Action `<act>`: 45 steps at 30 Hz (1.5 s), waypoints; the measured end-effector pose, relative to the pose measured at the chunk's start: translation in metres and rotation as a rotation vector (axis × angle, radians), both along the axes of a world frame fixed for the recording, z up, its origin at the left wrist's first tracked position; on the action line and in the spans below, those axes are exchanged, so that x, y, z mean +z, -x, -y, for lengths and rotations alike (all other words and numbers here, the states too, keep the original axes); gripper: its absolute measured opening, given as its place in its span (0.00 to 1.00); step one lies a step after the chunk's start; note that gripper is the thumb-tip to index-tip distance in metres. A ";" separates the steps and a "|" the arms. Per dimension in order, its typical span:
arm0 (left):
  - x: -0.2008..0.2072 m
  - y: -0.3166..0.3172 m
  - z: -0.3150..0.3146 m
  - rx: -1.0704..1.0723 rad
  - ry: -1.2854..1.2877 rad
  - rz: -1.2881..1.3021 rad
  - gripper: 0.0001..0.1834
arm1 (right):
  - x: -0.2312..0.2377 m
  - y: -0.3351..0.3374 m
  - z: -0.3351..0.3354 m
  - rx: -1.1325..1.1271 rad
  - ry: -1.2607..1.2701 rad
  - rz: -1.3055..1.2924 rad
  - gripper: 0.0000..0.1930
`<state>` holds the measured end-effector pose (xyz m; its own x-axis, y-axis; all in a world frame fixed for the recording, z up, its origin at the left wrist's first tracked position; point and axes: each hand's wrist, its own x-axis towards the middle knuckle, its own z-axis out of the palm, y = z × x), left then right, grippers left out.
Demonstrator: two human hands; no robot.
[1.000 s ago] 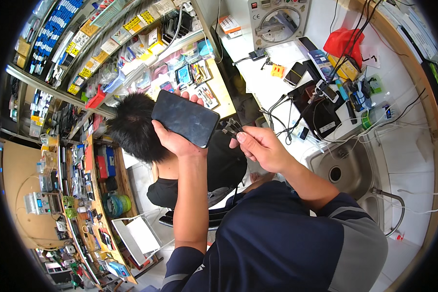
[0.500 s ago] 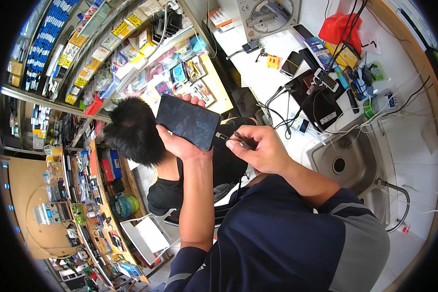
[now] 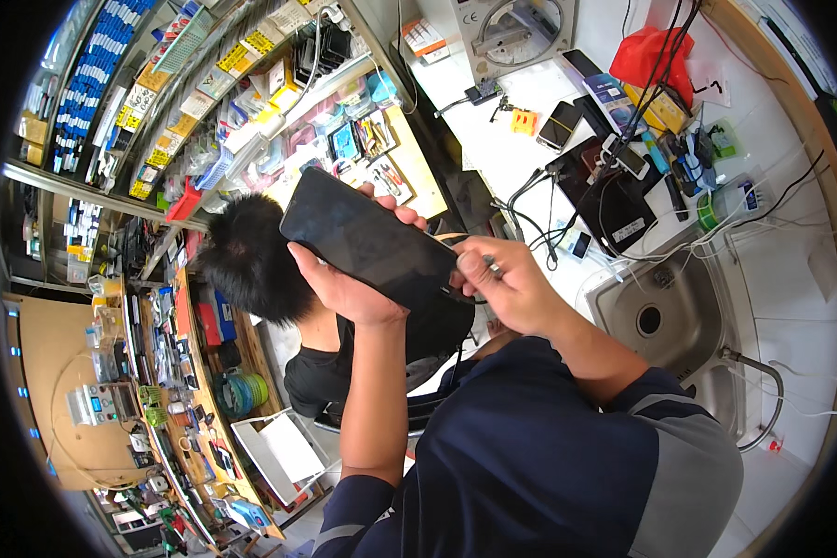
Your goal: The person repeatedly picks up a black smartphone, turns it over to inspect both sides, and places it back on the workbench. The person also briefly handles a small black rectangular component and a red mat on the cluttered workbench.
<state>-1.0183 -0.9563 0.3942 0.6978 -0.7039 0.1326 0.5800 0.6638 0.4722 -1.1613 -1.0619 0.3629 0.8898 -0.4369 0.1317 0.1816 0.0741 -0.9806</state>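
Note:
A smartphone (image 3: pixel 367 237) with a dark screen lies across my left hand (image 3: pixel 355 296), screen up and tilted. My left thumb grips its near edge, and the fingertips show past the far edge. At the phone's lower right end, my right hand (image 3: pixel 514 286) is closed in a pinch on a cable plug. Only a bit of the plug's grey body (image 3: pixel 498 272) shows among the fingers. Its tip meets or nearly meets the phone's end; whether it sits in the port is hidden by my fingers.
Just beyond the phone sits a person (image 3: pixel 251 256) in a black shirt. On the right, a white bench holds a black tablet (image 3: pixel 609 209), a small white phone (image 3: pixel 631 160) and tangled cables (image 3: pixel 539 209). A steel sink (image 3: pixel 614 279) lies beside my right arm. Stocked shelves (image 3: pixel 191 112) line the left.
The phone has come closer and shifted slightly, its lower end moving right. My right hand, earlier apart from it with the plug showing, is now at the phone's end with the plug mostly covered.

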 end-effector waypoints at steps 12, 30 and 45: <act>0.009 0.015 -0.003 0.010 -0.140 0.113 0.49 | -0.005 0.019 0.012 0.042 0.126 0.046 0.17; 0.009 0.026 0.007 0.014 -0.191 0.106 0.48 | -0.015 0.021 0.015 0.057 0.099 0.035 0.16; -0.013 0.028 0.020 0.121 -0.505 0.174 0.32 | -0.041 0.033 0.028 0.000 -0.122 0.106 0.17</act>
